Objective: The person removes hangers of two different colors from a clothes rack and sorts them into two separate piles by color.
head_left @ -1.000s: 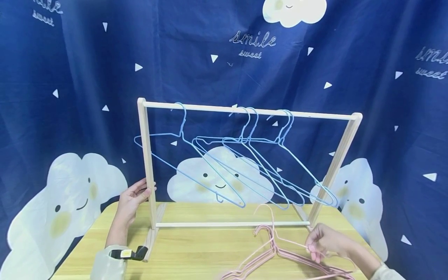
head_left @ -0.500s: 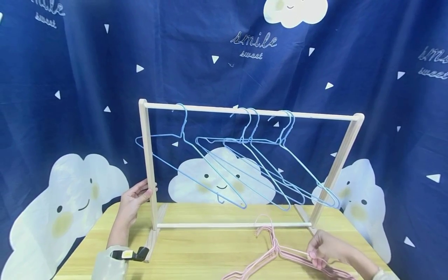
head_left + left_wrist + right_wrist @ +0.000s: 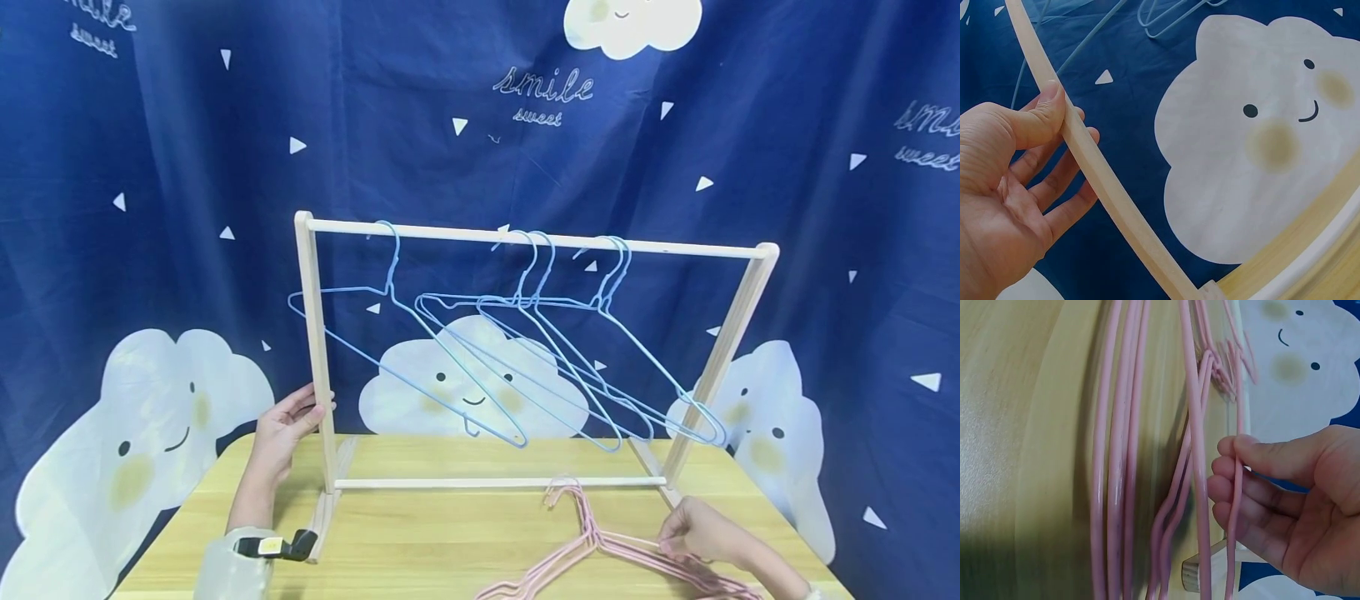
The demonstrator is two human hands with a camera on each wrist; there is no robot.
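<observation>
My left hand [image 3: 283, 432] grips the left upright [image 3: 1100, 162] of a wooden rack, thumb on the near side and fingers behind. At the lower right, my right hand [image 3: 693, 529] pinches the arm of a pink hanger [image 3: 1239, 412] between thumb and fingers. That hanger lies over a stack of several pink hangers [image 3: 555, 567] on the table, hooks towards the rack's lower bar. From the rack's top bar [image 3: 450, 233] hang several blue hangers [image 3: 457, 360]: one near the left end, the others from the middle to the right.
The wooden table [image 3: 420, 533] bears the rack. Its lower bar [image 3: 465, 483] runs low between the uprights, and the right upright [image 3: 720, 358] stands behind my right hand. A blue curtain [image 3: 420, 150] with white clouds hangs behind.
My right hand has lowered the pink hanger; its hook has dropped from above the lower bar to beside the stack's other hooks. My left hand stays on the upright.
</observation>
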